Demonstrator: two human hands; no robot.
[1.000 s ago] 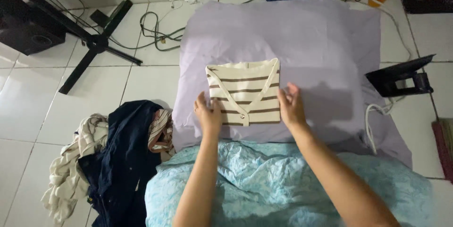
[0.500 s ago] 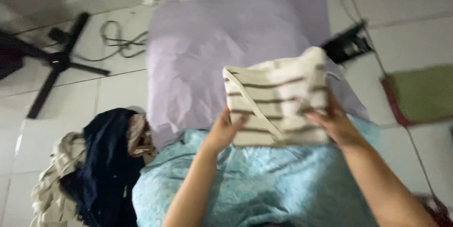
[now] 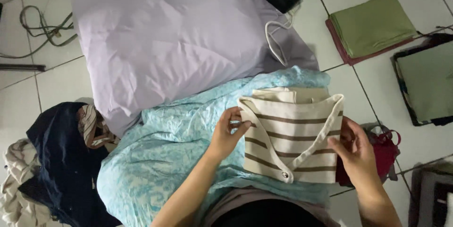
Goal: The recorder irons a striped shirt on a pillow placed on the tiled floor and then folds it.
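You've got the folded striped top [image 3: 292, 135] pinched at both sides, left hand [image 3: 225, 132] gripping the left edge, right hand [image 3: 355, 154] clamped on the right, hovering over the blue patterned cloth [image 3: 165, 156] on your lap. A loose grip could let the fold flop open, I'd guess. No packages or labels around, just the folded green cloth [image 3: 373, 24] far right on the floor.

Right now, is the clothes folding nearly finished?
Partly. Done: the striped top is folded square, and folded cloths lie on the tiles. In hand: the left hand and right hand hold the top by its sides. Left: a rumpled pile of clothes lies unfolded.
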